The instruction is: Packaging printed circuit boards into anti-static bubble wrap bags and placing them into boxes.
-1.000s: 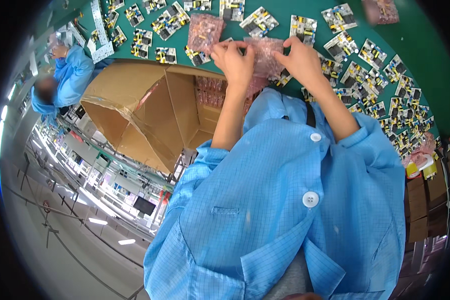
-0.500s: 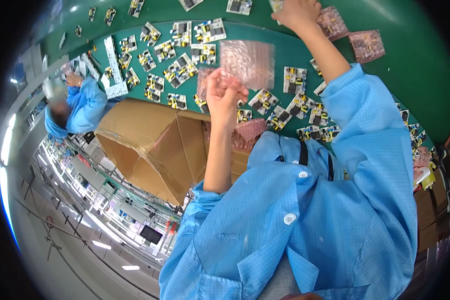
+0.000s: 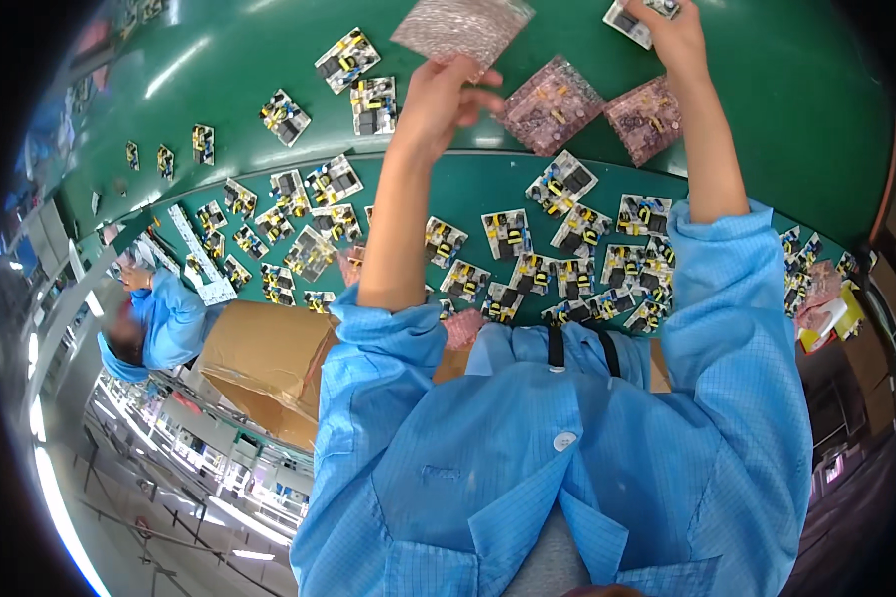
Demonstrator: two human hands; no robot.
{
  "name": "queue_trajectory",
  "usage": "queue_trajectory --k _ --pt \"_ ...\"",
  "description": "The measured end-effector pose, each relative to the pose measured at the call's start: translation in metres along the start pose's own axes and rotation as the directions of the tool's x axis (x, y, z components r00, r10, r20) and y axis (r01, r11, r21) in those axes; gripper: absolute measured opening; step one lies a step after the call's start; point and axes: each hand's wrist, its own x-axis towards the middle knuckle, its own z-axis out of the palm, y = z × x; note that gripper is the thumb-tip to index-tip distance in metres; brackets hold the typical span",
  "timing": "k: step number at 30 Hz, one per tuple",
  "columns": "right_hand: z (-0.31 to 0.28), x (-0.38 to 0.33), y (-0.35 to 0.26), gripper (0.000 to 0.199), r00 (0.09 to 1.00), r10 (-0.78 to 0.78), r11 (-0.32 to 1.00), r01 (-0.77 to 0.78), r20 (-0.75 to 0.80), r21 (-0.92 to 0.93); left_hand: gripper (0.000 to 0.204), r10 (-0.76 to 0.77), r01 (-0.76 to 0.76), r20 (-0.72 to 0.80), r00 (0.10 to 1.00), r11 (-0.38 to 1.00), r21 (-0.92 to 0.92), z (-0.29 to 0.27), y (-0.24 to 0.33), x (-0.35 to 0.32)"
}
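My left hand [image 3: 438,107] pinches the near edge of a clear bubble-wrap bag [image 3: 463,28] at the far middle of the bench, some of its fingers spread. A circuit board [image 3: 629,24] with black and yellow parts is gripped at its edge by my right hand [image 3: 675,42], farther right. Between and just below the hands lie two circuit boards wrapped in pink bubble wrap: one wrapped board [image 3: 551,105] near my left fingers, the other wrapped board [image 3: 645,121] beside my right wrist.
Many bare circuit boards [image 3: 508,233] cover the nearer green bench [image 3: 418,189]. More boards [image 3: 373,105] lie on the far green surface. An open cardboard box [image 3: 264,358] stands at the near left. Further left, a co-worker in a blue sleeve [image 3: 179,318] sits by a white strip [image 3: 197,261].
My left hand has reached forward and now holds the bubble-wrap bag, lifted off the nearer bench. My right hand still has the circuit board. The whole view has shifted.
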Motion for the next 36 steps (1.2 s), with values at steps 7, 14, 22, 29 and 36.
queue_trajectory --k 7,14,22,29,36 --pt "-0.08 0.025 0.033 0.028 0.696 -0.391 0.463 -0.417 0.603 0.782 0.025 0.664 -0.275 -0.079 0.744 0.412 0.869 0.014 0.006 0.012" --pt "-0.094 0.006 -0.002 0.046 0.826 0.175 0.98 -0.095 0.537 -0.172 0.016 0.666 -0.335 0.2 0.719 0.079 0.939 0.055 0.026 0.071" --pt "-0.031 -0.003 -0.063 0.03 0.816 0.166 0.955 -0.273 0.555 0.116 0.011 0.649 -0.319 0.075 0.757 0.268 0.909 0.077 0.023 0.076" --pt "-0.006 0.026 -0.046 0.027 0.733 0.072 0.971 -0.206 0.676 0.119 0.013 0.769 -0.434 0.133 0.625 0.2 0.878 0.064 0.005 0.088" --pt "-0.019 0.026 -0.052 0.028 0.723 0.094 0.95 -0.271 0.684 0.156 0.011 0.869 -0.65 0.257 0.422 0.093 0.754 0.042 -0.016 0.103"
